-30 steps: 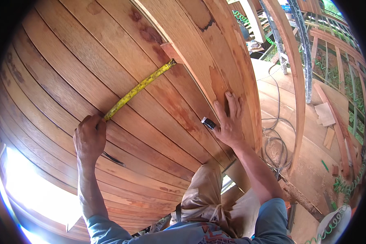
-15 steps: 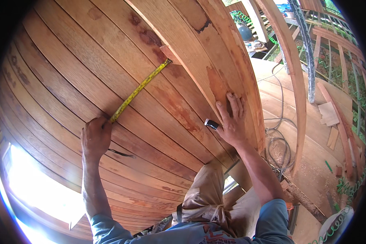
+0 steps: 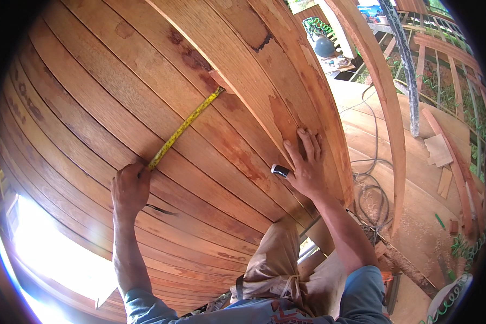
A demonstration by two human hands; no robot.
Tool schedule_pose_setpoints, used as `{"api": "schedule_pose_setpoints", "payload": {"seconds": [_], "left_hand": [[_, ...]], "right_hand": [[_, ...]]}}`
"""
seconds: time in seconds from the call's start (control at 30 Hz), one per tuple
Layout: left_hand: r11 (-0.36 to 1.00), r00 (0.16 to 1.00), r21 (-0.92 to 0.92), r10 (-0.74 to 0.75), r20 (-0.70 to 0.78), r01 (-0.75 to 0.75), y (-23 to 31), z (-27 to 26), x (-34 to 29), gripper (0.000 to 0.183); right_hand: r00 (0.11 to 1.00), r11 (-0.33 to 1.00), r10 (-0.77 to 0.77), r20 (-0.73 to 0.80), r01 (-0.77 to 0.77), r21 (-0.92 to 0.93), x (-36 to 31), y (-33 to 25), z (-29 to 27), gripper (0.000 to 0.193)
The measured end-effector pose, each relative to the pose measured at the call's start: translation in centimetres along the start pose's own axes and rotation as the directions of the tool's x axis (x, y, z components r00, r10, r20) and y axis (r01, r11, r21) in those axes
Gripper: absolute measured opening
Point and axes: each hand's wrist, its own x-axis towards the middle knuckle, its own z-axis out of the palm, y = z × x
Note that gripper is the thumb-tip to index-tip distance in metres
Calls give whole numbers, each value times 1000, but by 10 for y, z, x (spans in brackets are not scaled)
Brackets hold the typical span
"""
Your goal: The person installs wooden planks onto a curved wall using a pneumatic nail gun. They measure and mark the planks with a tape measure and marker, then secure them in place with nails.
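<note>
— What's new at left?
— Left of centre, your left hand [image 3: 130,188] pinches the yellow tape [image 3: 184,126], fingers curled. The band looks slimmer than a second ago, so it's probably tilted, its marks harder for you to read.
— The far end?
— Upper centre, by the small block [image 3: 219,80].
— Your right hand [image 3: 306,168]?
— Right of centre, fingers slightly spread on the timber [image 3: 248,86]. Whether your thumb holds the black piece [image 3: 280,170], I can't tell.
</note>
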Motion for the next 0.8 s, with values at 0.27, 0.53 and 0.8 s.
{"api": "schedule_pose_setpoints", "payload": {"seconds": [0.27, 0.53, 0.8], "left_hand": [[999, 1000, -25, 25, 3, -25, -6, 1, 0, 18], [995, 996, -57, 84, -27, -86, -14, 5, 2, 17], [982, 991, -134, 130, -44, -134, -25, 6, 5, 19]], "right_hand": [[998, 999, 28, 65, -26, -22, 0, -3, -4, 86], [994, 971, -98, -55, 108, 215, 74, -55, -66, 58], [732, 807, -426, 531, 573, -142, 295, -176, -69, 17]]}}
